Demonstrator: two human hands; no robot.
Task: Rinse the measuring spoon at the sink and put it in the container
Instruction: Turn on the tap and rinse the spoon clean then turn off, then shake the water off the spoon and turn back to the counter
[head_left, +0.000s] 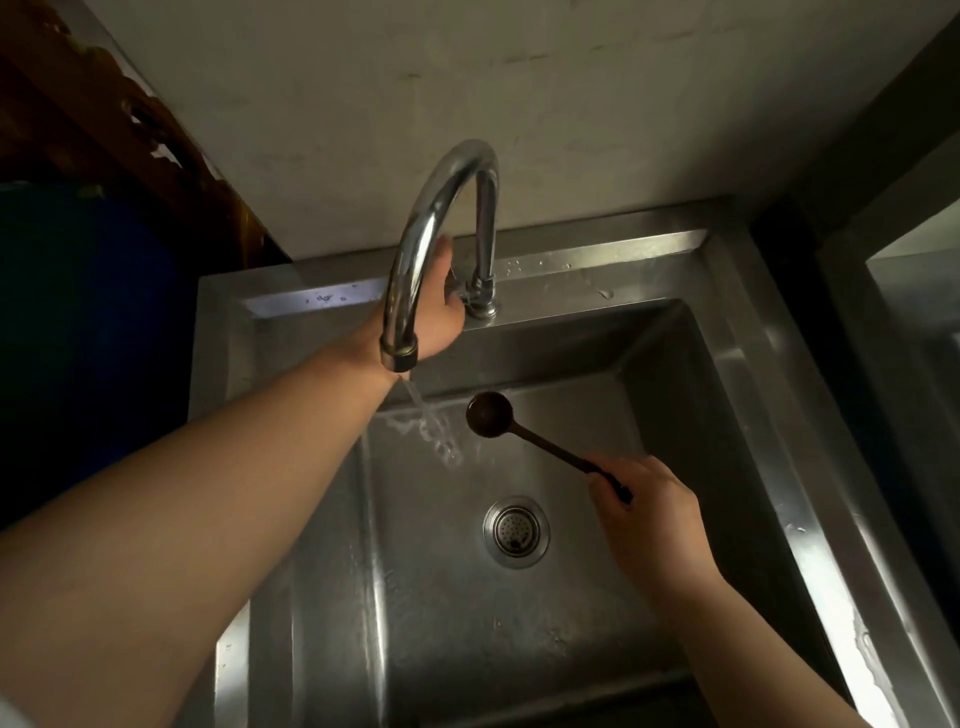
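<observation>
Measuring spoon (491, 410) in right hand (641, 506)

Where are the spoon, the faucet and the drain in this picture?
spoon (489, 413): head view, on the dark round bowl.
faucet (452, 171): head view, on the top of the curved chrome spout.
drain (516, 531): head view, on the perforated strainer in the basin floor.

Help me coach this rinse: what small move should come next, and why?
Probably slide the measuring spoon left until its bowl sits under the water stream. The tap is already running, with the left hand at its base, while the right hand holds the spoon beside the stream.
</observation>
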